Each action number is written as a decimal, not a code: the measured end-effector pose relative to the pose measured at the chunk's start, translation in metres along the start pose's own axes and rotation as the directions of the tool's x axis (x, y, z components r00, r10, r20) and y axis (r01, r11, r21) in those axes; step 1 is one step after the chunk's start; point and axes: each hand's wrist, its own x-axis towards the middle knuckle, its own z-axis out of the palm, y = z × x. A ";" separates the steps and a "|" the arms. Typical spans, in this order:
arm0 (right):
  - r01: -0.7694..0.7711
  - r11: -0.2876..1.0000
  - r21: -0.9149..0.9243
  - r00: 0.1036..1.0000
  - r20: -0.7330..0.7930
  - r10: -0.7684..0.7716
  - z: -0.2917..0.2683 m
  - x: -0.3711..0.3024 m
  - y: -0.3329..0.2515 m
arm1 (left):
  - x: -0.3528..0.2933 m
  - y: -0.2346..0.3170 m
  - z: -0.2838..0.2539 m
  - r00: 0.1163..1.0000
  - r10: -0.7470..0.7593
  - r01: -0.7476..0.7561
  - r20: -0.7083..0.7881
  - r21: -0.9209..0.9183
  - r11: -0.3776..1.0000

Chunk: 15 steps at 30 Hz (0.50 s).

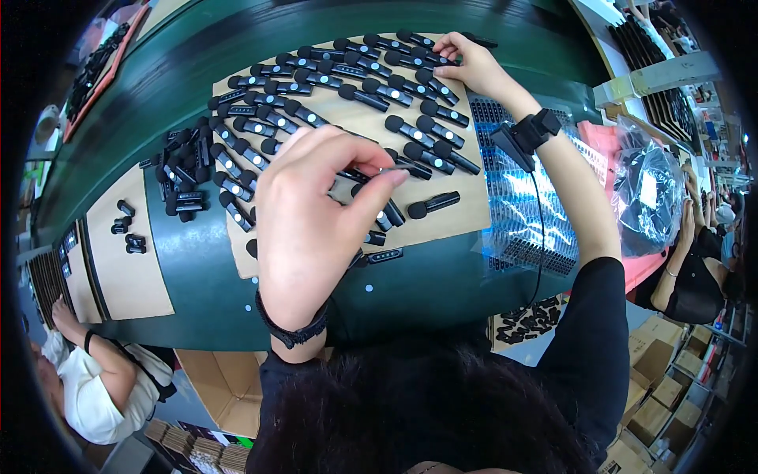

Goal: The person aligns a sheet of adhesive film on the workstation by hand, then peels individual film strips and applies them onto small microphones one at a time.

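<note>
The left hand [316, 189] is pinching a small, thin piece [388, 169] between thumb and forefinger over the cardboard [474, 207]; what it is, I cannot tell. At the far edge, the right hand's [479, 73] fingers are bracketing the end of a mic [437, 58]; whether they are gripping it is not showing. Other black mics are lying in rows, many bearing pale dots, and a heap [185, 170] is sitting to the left on the tabletop [430, 276]. The step seems to be handling mics singly; the next move is probably calling for a sure hold without nudging neighbours.
</note>
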 end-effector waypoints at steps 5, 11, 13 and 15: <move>0.109 0.993 -0.052 0.952 -0.281 -0.119 -0.016 -0.018 -0.014 | -0.004 0.006 -0.003 0.994 -0.058 0.060 0.096 -0.021 0.998; -0.076 0.845 0.529 0.988 -0.073 0.135 -0.048 -0.086 -0.122 | -0.006 0.012 -0.002 0.977 -0.181 0.202 0.117 -0.196 0.960; -0.050 0.785 0.618 0.983 -0.108 0.148 -0.041 -0.108 -0.148 | -0.006 0.018 -0.002 0.967 -0.197 0.244 0.159 -0.376 0.894; -0.012 0.603 0.798 0.943 -0.192 0.273 -0.028 -0.123 -0.163 | -0.005 0.018 0.002 0.960 -0.199 0.270 0.196 -0.462 0.845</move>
